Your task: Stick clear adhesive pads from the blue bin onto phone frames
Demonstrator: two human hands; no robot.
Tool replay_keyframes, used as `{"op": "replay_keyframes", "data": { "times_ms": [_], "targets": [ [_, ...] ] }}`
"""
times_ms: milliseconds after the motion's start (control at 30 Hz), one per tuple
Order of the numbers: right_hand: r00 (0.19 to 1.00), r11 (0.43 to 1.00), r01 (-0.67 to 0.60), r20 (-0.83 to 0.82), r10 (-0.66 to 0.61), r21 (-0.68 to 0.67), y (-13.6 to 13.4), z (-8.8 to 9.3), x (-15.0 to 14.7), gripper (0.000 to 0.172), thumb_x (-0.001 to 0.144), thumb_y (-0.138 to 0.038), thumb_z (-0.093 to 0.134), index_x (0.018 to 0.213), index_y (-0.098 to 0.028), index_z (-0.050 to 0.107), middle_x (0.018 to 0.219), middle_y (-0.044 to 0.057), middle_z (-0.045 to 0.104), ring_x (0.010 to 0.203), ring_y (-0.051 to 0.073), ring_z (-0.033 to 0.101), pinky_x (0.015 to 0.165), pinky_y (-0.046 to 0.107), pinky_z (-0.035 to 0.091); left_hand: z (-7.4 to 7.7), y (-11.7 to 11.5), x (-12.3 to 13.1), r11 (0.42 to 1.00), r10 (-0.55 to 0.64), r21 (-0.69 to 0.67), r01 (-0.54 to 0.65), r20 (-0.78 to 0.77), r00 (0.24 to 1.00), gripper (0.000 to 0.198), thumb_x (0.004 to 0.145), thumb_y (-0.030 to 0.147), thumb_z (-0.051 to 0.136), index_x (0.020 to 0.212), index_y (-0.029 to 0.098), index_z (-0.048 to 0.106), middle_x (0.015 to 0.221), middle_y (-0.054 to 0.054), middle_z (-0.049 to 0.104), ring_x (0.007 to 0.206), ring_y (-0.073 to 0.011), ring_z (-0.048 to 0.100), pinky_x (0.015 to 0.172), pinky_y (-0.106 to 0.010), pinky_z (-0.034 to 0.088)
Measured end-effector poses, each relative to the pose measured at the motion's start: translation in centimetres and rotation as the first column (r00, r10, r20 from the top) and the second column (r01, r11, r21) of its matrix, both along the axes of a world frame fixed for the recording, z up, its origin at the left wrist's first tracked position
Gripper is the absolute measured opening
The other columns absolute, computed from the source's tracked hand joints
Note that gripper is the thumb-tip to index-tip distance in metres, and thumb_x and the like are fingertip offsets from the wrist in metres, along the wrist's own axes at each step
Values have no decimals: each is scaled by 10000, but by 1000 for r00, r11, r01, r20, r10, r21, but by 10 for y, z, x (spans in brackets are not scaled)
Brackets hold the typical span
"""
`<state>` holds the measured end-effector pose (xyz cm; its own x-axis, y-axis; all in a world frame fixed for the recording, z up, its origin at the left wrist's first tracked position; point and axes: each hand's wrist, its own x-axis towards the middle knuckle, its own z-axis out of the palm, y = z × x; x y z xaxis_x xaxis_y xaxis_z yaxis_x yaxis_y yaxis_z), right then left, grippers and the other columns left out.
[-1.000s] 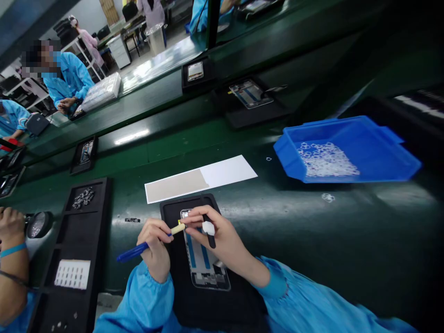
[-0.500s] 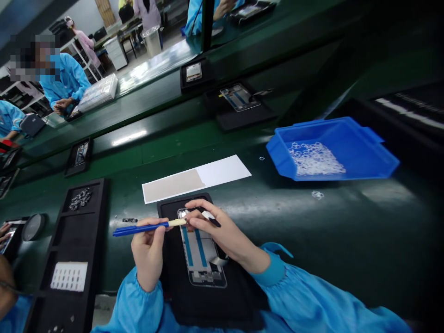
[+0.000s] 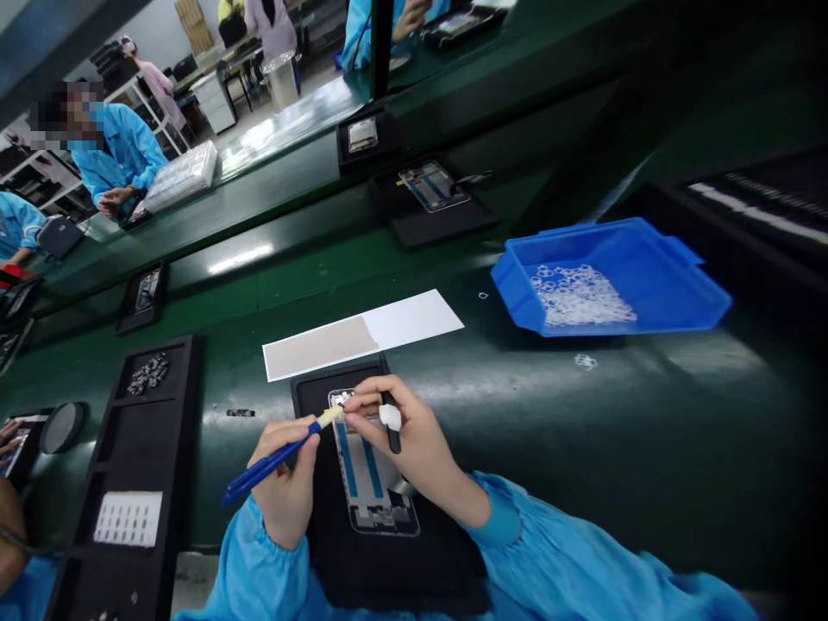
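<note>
My left hand grips a blue pen-shaped tool with a pale yellow tip, tilted up to the right. Its tip meets the fingertips of my right hand, which are pinched together; any small part between them is too tiny to make out. A slim black tool with a white band is tucked between the fingers of that same hand. Beneath both hands lies an opened phone housing with blue strips, partly covered by my right hand. It rests on a black tray.
To the left stands a compartmented black tray with small black parts and a white card. A white-and-beige sheet lies behind the phone. A blue bin of clear rings sits at right. Farther back are other phone trays and co-workers.
The pen-shaped tool has tilted: its blue end dropped and its tip rose slightly. My right hand turned, bringing the black tool more upright. The whole view has shifted a little.
</note>
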<state>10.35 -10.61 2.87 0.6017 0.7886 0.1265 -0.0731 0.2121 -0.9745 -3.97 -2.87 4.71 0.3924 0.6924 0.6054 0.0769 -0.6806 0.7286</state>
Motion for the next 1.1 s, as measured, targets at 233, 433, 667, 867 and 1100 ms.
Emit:
{"op": "replay_keyframes", "data": {
  "times_ms": [233, 433, 667, 867, 1100],
  "targets": [
    [982, 989, 149, 120, -149, 12, 2, 3, -3, 161, 797, -200, 651, 918, -235, 551, 781, 9, 708, 680, 160, 698, 654, 286, 587, 6, -4, 4, 992, -28, 122, 35, -51, 998, 67, 877, 137, 663, 890, 196, 634, 840, -21, 743, 786, -148, 733, 703, -256, 602],
    [983, 991, 118, 138, -125, 57, -1, 4, -1, 144, 808, -182, 611, 903, -232, 515, 780, -5, 649, 626, 125, 619, 608, 259, 538, 5, -6, 4, 991, 41, -127, -43, -12, 999, 109, 865, 263, 694, 820, 185, 631, 783, -30, 735, 754, -173, 738, 694, -278, 612],
    [986, 993, 107, 121, -113, 53, -12, 11, 20, 157, 825, -204, 607, 916, -241, 484, 759, -19, 637, 616, 124, 582, 599, 275, 510, 5, 0, 5, 729, 55, -684, 34, 109, 993, 348, 770, 461, 771, 871, 170, 609, 780, -27, 746, 627, -146, 718, 652, -244, 608],
    [607, 673, 738, 388, -694, 49, -55, 16, 145, 218, 739, -249, 697, 847, -284, 511, 805, 11, 625, 764, 233, 619, 738, 429, 503, 4, 4, -9, 776, 81, -631, -8, 88, 993, 268, 779, 358, 783, 893, 182, 618, 836, -11, 747, 688, -138, 728, 695, -227, 609],
    [407, 523, 850, 708, -577, -64, -71, -1, 207, 173, 736, -167, 577, 840, -294, 522, 816, 20, 669, 888, 293, 651, 839, 504, 476, 4, 5, -9, 947, 36, -313, -79, -142, 989, 174, 837, 314, 715, 893, 175, 628, 853, -49, 743, 772, -192, 741, 719, -292, 615]
  ]
}}
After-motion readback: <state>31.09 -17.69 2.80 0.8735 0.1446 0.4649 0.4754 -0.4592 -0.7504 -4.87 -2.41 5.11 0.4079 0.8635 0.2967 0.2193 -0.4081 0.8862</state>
